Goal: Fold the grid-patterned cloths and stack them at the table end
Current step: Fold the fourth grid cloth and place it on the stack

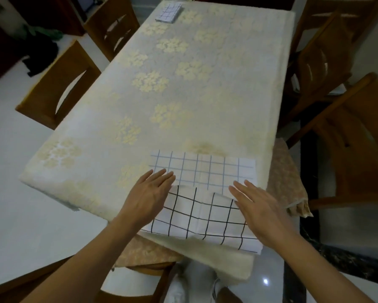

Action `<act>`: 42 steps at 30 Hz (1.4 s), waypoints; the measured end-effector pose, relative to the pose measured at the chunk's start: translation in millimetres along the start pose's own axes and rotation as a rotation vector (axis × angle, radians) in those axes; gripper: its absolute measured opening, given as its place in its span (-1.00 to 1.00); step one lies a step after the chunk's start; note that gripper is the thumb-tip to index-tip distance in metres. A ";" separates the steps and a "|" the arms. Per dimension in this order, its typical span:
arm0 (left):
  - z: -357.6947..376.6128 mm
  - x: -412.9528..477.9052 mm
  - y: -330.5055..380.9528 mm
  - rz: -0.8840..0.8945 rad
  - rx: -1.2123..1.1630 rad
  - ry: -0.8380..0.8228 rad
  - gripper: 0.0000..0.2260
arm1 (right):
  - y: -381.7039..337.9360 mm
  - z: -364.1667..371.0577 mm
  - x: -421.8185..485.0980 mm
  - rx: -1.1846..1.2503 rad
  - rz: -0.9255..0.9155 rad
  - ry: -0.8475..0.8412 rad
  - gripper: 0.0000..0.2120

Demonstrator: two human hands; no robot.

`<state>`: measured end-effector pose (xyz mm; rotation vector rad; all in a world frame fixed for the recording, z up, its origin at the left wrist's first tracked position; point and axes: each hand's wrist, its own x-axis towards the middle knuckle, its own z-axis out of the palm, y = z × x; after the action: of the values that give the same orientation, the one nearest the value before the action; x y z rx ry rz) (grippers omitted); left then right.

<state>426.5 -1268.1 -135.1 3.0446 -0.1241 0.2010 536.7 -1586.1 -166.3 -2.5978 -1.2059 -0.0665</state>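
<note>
A white cloth with a dark grid [203,217] lies at the table's near edge, its far part folded over so the paler underside [205,169] faces up. My left hand [149,196] rests flat, fingers spread, on the cloth's left side at the fold edge. At the cloth's right side my right hand [258,206] lies flat over the fold edge. Neither hand grips anything. One folded grid cloth [168,12] sits at the table's far end, left of centre.
The table [183,84] wears a cream cloth with pale flower clusters. Wooden chairs stand at the left [59,84] and at the right [345,132]. Dark clothing [39,51] lies on the floor at far left.
</note>
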 end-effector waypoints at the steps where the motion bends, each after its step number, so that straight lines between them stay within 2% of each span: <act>1: 3.7 10.5 -1.1 -0.023 0.009 -0.008 -0.69 | 8.2 3.5 10.3 -0.024 -0.029 0.000 -0.61; 4: 14.9 32.9 -5.4 -0.101 0.012 -0.046 -0.71 | 28.4 10.7 37.6 -0.034 -0.095 -0.023 -0.61; 11: 41.9 65.0 -23.1 -0.211 0.008 -0.126 -0.70 | 58.8 29.7 85.6 -0.036 -0.077 -0.149 -0.59; 16: 59.3 86.4 -39.8 -0.263 -0.027 -0.193 -0.65 | 67.3 44.7 104.3 -0.065 -0.007 -0.308 -0.34; 18: 66.5 93.4 -45.8 -0.289 -0.033 -0.223 -0.63 | 70.0 50.7 109.0 -0.046 0.020 -0.340 -0.36; 23: 82.6 102.3 -59.1 -0.314 -0.014 -0.257 -0.57 | 74.1 66.2 122.9 -0.088 0.061 -0.329 -0.40; 28: 94.4 107.0 -64.3 -0.323 -0.006 -0.211 -0.60 | 71.3 78.7 132.9 -0.109 0.089 -0.234 -0.52; 32: 82.8 101.7 -51.2 -0.413 -0.060 -0.134 -0.54 | 56.1 66.7 129.6 -0.100 0.189 -0.137 -0.49; 35: 68.3 77.1 -25.2 -0.442 -0.092 -0.077 -0.51 | 30.9 55.1 109.3 0.014 0.257 -0.046 -0.47; 39: 81.9 35.2 -0.2 -0.357 -0.118 -0.211 -0.46 | 4.6 70.8 80.6 0.070 0.306 -0.152 -0.39; 42: 96.7 21.2 -5.0 -0.355 -0.100 -0.274 -0.44 | 9.7 84.4 68.9 0.029 0.326 -0.202 -0.36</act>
<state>460.3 -1273.6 -228.1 2.9107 0.3741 -0.2398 582.6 -1518.4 -238.8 -2.7897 -0.8171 0.2817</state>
